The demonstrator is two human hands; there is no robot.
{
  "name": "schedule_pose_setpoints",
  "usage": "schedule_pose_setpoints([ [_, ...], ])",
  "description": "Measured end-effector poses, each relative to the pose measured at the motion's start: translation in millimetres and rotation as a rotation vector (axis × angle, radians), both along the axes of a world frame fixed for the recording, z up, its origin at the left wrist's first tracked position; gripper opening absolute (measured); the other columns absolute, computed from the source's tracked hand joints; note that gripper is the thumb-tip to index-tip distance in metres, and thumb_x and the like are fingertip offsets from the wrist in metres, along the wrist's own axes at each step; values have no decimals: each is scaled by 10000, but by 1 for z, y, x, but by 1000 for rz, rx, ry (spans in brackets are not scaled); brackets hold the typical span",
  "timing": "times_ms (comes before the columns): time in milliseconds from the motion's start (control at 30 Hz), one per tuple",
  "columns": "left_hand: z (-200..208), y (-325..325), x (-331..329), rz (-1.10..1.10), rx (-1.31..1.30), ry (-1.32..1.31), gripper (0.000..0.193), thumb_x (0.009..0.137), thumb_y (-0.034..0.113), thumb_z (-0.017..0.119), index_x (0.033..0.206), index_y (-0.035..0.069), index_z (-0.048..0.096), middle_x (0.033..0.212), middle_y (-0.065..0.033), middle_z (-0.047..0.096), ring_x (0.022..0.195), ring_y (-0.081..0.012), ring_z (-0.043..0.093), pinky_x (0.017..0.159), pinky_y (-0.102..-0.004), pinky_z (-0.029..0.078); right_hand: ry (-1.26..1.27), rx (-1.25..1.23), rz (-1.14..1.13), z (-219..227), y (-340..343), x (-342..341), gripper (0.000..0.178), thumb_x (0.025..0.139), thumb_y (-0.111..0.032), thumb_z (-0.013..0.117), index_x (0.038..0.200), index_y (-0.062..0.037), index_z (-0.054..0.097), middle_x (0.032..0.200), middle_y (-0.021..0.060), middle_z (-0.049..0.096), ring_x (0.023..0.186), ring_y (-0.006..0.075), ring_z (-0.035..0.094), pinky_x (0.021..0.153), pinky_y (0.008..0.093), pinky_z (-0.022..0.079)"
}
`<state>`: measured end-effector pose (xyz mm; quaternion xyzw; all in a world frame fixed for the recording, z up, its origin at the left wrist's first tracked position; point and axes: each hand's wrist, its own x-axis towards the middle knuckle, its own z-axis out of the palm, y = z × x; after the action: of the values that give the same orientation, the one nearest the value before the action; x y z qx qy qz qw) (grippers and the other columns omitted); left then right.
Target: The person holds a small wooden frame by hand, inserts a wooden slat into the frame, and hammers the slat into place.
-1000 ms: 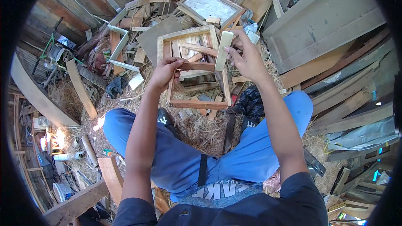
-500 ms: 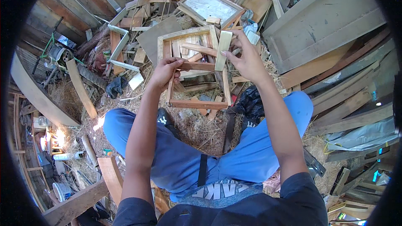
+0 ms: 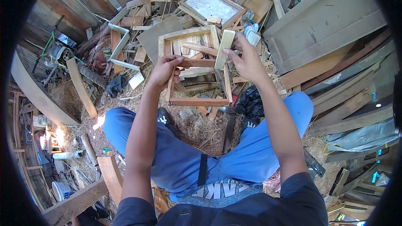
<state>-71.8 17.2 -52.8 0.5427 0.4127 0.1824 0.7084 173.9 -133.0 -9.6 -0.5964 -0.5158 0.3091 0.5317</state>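
In front of my knees, a small rectangular frame of reddish wood (image 3: pixel 200 101) is held up at its far left corner by my left hand (image 3: pixel 164 72), its fingers closed round the rail. My right hand (image 3: pixel 248 60) pinches a short pale wooden strip (image 3: pixel 226 47) between thumb and fingers. The strip's lower end lies over the frame's far right corner, tilted with its top to the right; I cannot tell whether they touch. Just beyond stands a larger wooden frame (image 3: pixel 188 32) with loose wood strips in it.
Wood offcuts and a framed pale panel (image 3: pixel 212 7) lie heaped ahead. A large grey wooden panel (image 3: pixel 322 29) leans on the right above stacked boards (image 3: pixel 347 109). Black plastic (image 3: pixel 252 102) lies by my right foot. Curved boards (image 3: pixel 42 90) stand on the left, over straw-covered ground.
The pale strip has turned clockwise, its top swinging to the right with my right hand's fingers. The small frame has shifted very slightly; my left hand keeps its grip.
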Motion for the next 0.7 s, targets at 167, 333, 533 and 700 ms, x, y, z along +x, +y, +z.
schedule_pose_setpoints([
  [167,4,-3,3,53,34,-58,230,1025,180,585,1123,-14,660,816,-67,666,568,-66,502,462,-247,451,-155,49,-76,2,0,0,333,966,-5,614,1277,-9,496,1077,180,693,991,204,709,745,342,568],
  [333,3,8,-3,2,132,-167,259,1030,180,585,1175,-16,675,784,-24,618,598,-80,524,524,-260,458,275,87,-62,-9,7,-1,330,964,35,597,1276,31,489,1116,155,681,956,192,716,806,305,590],
  [533,3,18,-9,66,340,-277,262,1007,162,622,1204,0,686,991,-47,700,813,-99,592,759,-270,492,495,275,143,-17,8,1,219,1061,-125,448,1221,9,515,1320,249,577,1250,323,606,1075,476,518],
  [700,2,27,-18,95,448,-295,294,986,114,638,1259,6,657,1279,-84,679,1166,-163,613,1013,-314,453,933,257,286,-28,12,-3,359,1082,-287,415,1163,15,589,1368,241,571,1267,332,589,1091,461,487],
])
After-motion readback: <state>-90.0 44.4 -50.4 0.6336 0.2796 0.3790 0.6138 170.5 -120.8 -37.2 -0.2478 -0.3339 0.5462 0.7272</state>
